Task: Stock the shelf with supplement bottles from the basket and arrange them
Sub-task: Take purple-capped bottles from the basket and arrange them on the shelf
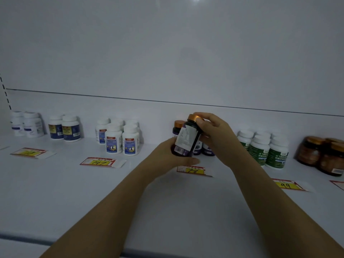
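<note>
A dark purple bottle [188, 138] with a gold cap and white label is tilted in both my hands above the white shelf [93, 192]. My left hand [167, 155] cups its base from below. My right hand [214, 135] grips the cap and upper side. Behind it stand more purple gold-capped bottles [177, 127], partly hidden by my hands. The basket is out of view.
Groups of bottles line the shelf's back: white ones [28, 123] far left, navy-labelled [65, 129], white with blue labels [119, 136], green-labelled [264, 148], brown jars [322, 155] far right. Yellow price tags [98, 162] lie flat in front of each group.
</note>
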`<state>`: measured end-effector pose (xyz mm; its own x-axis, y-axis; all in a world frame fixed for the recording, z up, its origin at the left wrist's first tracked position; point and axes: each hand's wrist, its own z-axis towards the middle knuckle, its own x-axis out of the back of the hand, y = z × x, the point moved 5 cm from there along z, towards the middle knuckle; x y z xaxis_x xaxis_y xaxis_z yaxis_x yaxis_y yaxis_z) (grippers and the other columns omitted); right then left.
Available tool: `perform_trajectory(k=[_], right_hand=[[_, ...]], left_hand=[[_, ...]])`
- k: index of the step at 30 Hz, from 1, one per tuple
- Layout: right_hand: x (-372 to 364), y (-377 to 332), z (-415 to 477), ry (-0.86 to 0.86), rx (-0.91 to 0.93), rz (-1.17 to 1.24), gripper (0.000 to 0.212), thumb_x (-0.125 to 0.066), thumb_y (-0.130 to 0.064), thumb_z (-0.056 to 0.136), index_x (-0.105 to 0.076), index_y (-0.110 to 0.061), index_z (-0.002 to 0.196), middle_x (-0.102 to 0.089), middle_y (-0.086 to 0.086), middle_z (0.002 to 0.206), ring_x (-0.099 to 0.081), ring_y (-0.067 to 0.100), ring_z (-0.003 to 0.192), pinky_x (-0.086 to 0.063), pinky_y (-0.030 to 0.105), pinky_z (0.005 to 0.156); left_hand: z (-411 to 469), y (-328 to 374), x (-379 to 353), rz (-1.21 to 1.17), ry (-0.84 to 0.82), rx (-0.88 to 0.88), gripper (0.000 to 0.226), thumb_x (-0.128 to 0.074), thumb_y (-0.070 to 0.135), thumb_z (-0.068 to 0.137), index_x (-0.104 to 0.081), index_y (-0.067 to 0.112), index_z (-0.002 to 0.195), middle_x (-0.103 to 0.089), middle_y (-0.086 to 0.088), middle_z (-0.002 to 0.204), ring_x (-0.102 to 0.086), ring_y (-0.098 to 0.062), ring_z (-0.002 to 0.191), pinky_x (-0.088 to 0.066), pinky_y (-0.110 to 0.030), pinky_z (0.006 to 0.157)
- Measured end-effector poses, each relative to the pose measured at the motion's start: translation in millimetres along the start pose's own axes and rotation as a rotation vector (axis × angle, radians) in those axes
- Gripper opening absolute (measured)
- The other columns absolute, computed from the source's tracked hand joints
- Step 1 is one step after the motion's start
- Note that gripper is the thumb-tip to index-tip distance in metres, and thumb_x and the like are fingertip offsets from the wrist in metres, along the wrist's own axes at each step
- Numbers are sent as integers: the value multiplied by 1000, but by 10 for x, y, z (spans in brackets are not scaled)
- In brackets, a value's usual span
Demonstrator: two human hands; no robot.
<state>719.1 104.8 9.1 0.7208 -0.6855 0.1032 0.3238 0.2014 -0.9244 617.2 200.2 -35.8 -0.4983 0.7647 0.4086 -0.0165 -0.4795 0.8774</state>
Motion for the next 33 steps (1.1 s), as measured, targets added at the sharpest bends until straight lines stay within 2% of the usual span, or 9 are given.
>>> perform_trajectory(k=[3,8,12,16,19,23,27,30,33], right_hand=[[-54,6,1,-64,-2,35,28,-47,-18,98,-56,-19,125,-66,1,114,-61,18,109,-51,37,95],[-127,-28,-10,-89,52,-116,31,-53,-28,95,-56,-26,126,-61,-1,117,-59,15,108,-55,31,86],[-98,-26,-11,-51,85,-152,33,-53,-25,95,-55,-26,128,-58,0,121,-57,18,110,-56,33,86],[-40,12,5,-13,60,-206,38,-53,-27,95,-51,-25,132,-56,3,127,-56,22,114,-54,38,91],[-57,18,6,-38,40,-248,38,-55,-26,94,-51,-21,132,-57,3,124,-56,22,113,-52,40,94],[-71,-19,5,-134,38,-438,30,-58,-28,92,-55,-21,121,-61,0,113,-59,18,103,-53,26,82],[-46,-182,49,-229,-22,-771,22,-64,-33,87,-57,-20,103,-66,8,103,-64,24,95,-56,35,84],[-25,-467,102,-267,-50,-881,27,-66,-33,86,-57,-17,106,-62,3,105,-65,19,87,-58,28,74],[-11,-800,147,-268,-12,-965,37,-67,-35,85,-58,-16,115,-59,2,109,-62,15,81,-53,20,63]], left_hand=[[-13,2,-9,-22,-10,18,55,-79,25,72,-52,22,120,-64,6,109,-61,-12,102,-50,-23,89],[17,-33,49,109,110,-8,59,-83,32,66,-44,24,111,-57,7,104,-58,-12,97,-50,-17,74],[33,-38,38,97,72,11,58,-81,32,67,-41,26,109,-54,10,101,-56,-9,93,-49,-14,69],[25,-38,-2,27,-5,22,52,-78,25,72,-46,24,112,-61,1,117,-60,-16,105,-51,-26,89],[32,-51,-4,77,13,9,56,-78,25,72,-49,20,119,-60,3,114,-59,-15,104,-49,-26,90],[27,-136,25,196,48,-9,56,-81,30,70,-53,21,117,-62,8,106,-61,-10,95,-51,-22,87],[-2,-134,69,377,89,-34,57,-78,33,73,-52,19,121,-59,8,105,-53,-2,85,-41,-7,72],[-16,-35,36,411,92,-4,58,-73,38,78,-50,18,127,-60,1,122,-56,-11,102,-41,-16,83],[-11,82,42,713,28,88,59,-62,53,83,-50,14,125,-57,-3,124,-54,-19,109,-44,-28,88]])
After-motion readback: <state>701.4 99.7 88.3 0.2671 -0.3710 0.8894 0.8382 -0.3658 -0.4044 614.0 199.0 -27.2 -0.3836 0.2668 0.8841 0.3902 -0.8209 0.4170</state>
